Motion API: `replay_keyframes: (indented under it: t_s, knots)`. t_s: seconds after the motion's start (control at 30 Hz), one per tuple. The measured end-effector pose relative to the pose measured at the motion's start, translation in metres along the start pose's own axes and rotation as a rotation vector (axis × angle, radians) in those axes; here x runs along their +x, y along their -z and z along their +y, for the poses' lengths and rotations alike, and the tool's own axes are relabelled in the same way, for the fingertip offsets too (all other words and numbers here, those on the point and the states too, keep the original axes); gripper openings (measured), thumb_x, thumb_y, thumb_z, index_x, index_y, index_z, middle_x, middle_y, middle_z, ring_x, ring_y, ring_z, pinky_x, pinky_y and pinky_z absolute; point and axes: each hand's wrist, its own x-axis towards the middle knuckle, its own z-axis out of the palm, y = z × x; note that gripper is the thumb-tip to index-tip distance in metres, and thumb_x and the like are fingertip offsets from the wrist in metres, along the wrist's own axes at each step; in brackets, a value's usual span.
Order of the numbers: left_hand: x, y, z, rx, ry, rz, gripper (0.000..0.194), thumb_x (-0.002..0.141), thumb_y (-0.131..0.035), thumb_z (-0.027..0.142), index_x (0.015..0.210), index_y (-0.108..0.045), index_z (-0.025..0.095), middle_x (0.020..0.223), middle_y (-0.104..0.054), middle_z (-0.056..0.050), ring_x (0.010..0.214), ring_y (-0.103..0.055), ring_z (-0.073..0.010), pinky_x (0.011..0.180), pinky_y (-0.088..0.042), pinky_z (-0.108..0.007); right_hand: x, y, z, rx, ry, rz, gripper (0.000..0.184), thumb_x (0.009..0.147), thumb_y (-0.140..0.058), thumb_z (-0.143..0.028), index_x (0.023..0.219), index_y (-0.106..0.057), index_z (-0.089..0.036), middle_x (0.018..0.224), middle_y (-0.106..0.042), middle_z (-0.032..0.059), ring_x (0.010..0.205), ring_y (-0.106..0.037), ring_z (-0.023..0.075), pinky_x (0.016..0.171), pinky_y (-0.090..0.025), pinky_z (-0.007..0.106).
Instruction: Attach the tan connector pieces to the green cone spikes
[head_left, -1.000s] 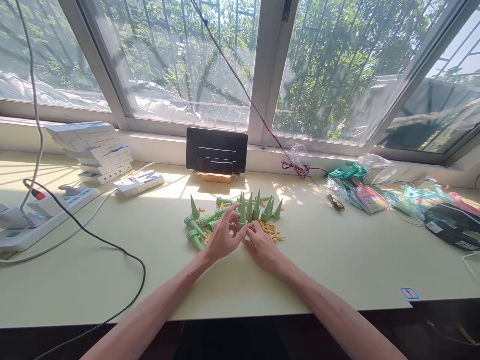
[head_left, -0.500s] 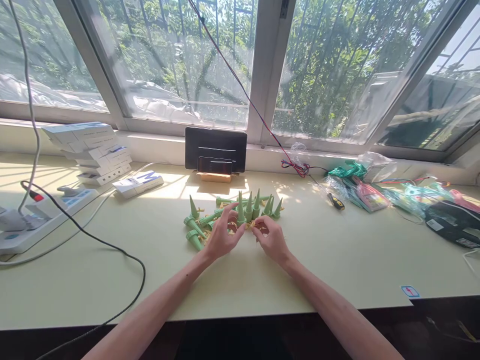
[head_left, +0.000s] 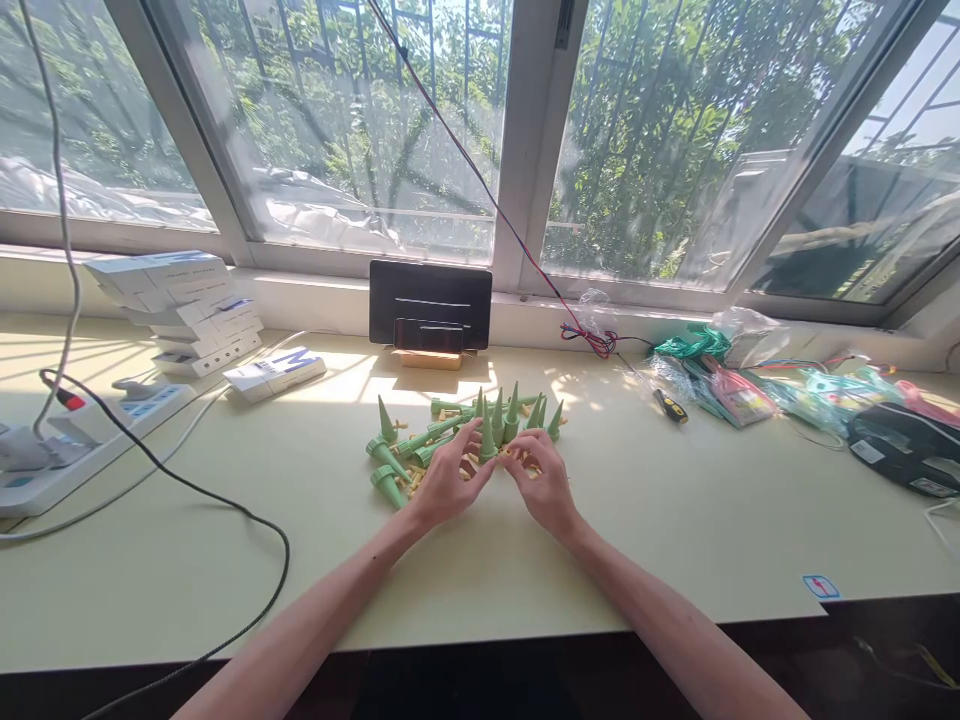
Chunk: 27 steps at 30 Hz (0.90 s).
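Near the table's middle, my left hand [head_left: 448,482] is closed around the lower part of an upright green cone-shaped spike [head_left: 487,438]. Close beside it, my right hand [head_left: 546,482] pinches a small yellow piece [head_left: 506,455], by the spike's base; whether the two touch I cannot tell. Behind my hands stand several more green spikes [head_left: 512,415], points up. To the left, other spikes lie on their sides, one of them a ribbed-collared green spike [head_left: 388,485]. Small yellow pieces [head_left: 415,478] are scattered among them, partly hidden by my fingers.
A dark tablet [head_left: 431,300] and a phone stand in a wooden holder [head_left: 427,359] at the back. White boxes [head_left: 191,310] and a power strip [head_left: 161,405] are at left, with a black cable [head_left: 247,505]. A screwdriver [head_left: 670,406] and plastic bags [head_left: 739,390] lie at right.
My left index finger has come down, and the spike in that hand has shifted slightly right and lower. My right hand stays almost in place with the yellow piece. The view has tilted slightly.
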Motion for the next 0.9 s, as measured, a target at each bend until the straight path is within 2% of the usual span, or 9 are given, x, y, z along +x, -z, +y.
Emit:
replay_keyframes:
  t_s: [0.27,0.57,0.9]
  knots:
    - [-0.001,0.000,-0.002,0.033,-0.004,0.016,0.052,0.087,-0.064,0.030,0.135,-0.048,0.016,0.101,-0.067,-0.010,0.084,-0.067,-0.0183,0.059,-0.062,-0.026,-0.001,0.000,0.000,0.021,-0.046,0.066,0.008,0.091,-0.064,-0.030,0.091,-0.064,-0.022,0.095,-0.053,0.0037,0.077,-0.057,0.0145,0.064,-0.052,0.027]
    - [-0.001,0.000,-0.001,0.043,-0.073,0.035,0.051,0.087,-0.065,0.028,0.134,-0.049,0.015,0.102,-0.068,-0.011,0.083,-0.068,-0.0180,0.057,-0.061,-0.023,-0.003,0.001,-0.007,0.073,-0.083,0.114,0.012,0.093,-0.060,-0.032,0.092,-0.058,-0.020,0.082,-0.061,0.0018,0.074,-0.060,0.0152,0.063,-0.052,0.026]
    - [-0.002,0.000,0.001,0.022,-0.109,0.017,0.053,0.087,-0.065,0.026,0.136,-0.047,0.017,0.097,-0.068,-0.008,0.086,-0.068,-0.0183,0.057,-0.061,-0.021,-0.003,0.001,-0.009,0.048,-0.100,0.074,0.014,0.093,-0.060,-0.034,0.093,-0.060,-0.020,0.085,-0.065,0.0045,0.077,-0.064,0.0169,0.063,-0.053,0.026]
